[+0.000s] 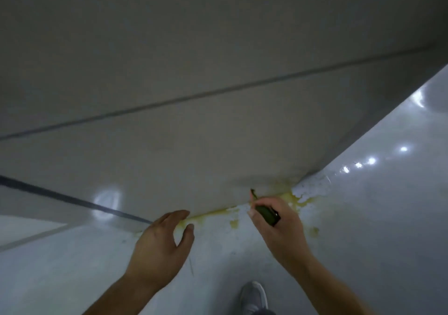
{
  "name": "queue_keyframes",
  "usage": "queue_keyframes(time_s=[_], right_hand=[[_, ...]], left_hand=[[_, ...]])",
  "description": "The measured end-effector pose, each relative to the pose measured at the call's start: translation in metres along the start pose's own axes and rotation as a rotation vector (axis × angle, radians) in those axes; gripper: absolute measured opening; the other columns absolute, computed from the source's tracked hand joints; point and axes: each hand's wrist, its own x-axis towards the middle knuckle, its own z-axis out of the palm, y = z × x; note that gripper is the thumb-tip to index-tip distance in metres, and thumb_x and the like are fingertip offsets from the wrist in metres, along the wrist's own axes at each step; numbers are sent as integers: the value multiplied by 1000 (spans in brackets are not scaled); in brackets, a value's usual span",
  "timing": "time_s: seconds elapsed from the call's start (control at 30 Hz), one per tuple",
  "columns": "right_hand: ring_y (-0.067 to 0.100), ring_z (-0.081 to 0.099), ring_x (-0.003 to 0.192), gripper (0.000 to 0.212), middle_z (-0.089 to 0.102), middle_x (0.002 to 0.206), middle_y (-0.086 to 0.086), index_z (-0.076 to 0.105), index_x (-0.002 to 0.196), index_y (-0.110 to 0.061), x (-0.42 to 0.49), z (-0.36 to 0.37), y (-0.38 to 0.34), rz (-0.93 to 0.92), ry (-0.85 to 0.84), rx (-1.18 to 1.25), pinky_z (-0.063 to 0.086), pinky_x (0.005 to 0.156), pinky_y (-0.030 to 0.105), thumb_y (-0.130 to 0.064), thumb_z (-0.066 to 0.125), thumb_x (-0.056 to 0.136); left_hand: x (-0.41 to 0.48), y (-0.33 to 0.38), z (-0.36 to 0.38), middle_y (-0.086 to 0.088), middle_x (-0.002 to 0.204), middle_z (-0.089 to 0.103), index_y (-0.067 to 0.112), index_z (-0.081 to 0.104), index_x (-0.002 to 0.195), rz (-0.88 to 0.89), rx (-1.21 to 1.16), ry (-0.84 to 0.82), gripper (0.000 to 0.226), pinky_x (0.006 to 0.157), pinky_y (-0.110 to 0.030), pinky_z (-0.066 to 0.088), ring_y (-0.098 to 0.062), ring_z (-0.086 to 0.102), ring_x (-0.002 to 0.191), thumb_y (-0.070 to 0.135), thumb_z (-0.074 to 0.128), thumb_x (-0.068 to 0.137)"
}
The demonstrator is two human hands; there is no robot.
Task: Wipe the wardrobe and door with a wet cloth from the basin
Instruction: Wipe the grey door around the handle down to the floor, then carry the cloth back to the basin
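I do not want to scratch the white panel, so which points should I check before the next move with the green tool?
1. The right hand grips the dark green tool: ok.
2. The tool tip touches the white panel: cannot tell.
3. The left hand is open, apart from the tool: ok.
4. The yellow stain along the base is gone: not ok.
5. A wet cloth is in view: not ok, none shows.
6. The shoe stands off the stain: ok.

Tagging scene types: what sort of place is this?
Probably an indoor room, seen near floor level: glossy pale floor reflecting lights, a flat grey panel, maybe wardrobe or door, meeting it, yellowish stain along the joint. The right hand grips a dark green tool.
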Motion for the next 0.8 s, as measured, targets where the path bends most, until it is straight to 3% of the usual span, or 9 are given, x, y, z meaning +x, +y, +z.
queue_keyframes(time_s=[0.1, 0.27, 0.4, 0.47, 0.6, 0.8], right_hand=[[3, 64, 89, 17, 67, 93, -20, 70, 87, -34, -23, -22, -90, -60, -125, -31, 44, 72, 9, -20, 78, 85], [3, 66, 93, 9, 67, 98, -20, 69, 88, -35, -40, -45, -208, -223, -290, -93, 45, 77, 11, -28, 74, 85], [0, 64, 97, 16, 65, 102, -23, 71, 88, -33, -46, -40, -276, -283, -391, -123, 43, 80, 9, -19, 78, 87], [0, 63, 99, 15, 64, 103, -23, 69, 88, -35, -50, -29, -306, -337, -436, -138, 43, 81, 9, -22, 77, 87], [-3, 61, 104, 10, 62, 108, -28, 68, 92, -37, -68, 7, -362, -401, -565, -156, 44, 83, 8, -29, 74, 90], [0, 62, 107, 8, 64, 109, -25, 72, 98, -31, -128, 91, -435, -480, -733, -119, 48, 86, 10, -26, 73, 91]], left_hand=[[-33, 26, -70, 14, 126, 67, 27, 66, 129, -111, -60, 1, 33, 92, -21, 45, -10, 65, 113, 37, 60, 98], [-81, 51, -172, 16, 121, 68, 28, 66, 128, -265, -169, 57, 32, 86, -18, 43, -5, 63, 93, 39, 59, 98], [-112, 48, -232, 12, 124, 67, 26, 64, 130, -363, -247, 122, 34, 86, -20, 45, -7, 63, 99, 39, 56, 100], [-126, 42, -256, 11, 126, 67, 25, 62, 133, -398, -265, 166, 36, 85, -20, 44, -6, 61, 97, 40, 55, 100], [-157, 18, -298, 12, 131, 65, 26, 59, 138, -438, -303, 259, 42, 89, -20, 46, -4, 61, 115, 45, 54, 100], [-227, -48, -357, 14, 134, 62, 32, 54, 140, -478, -347, 380, 46, 96, -30, 52, -5, 60, 116, 52, 49, 100]])
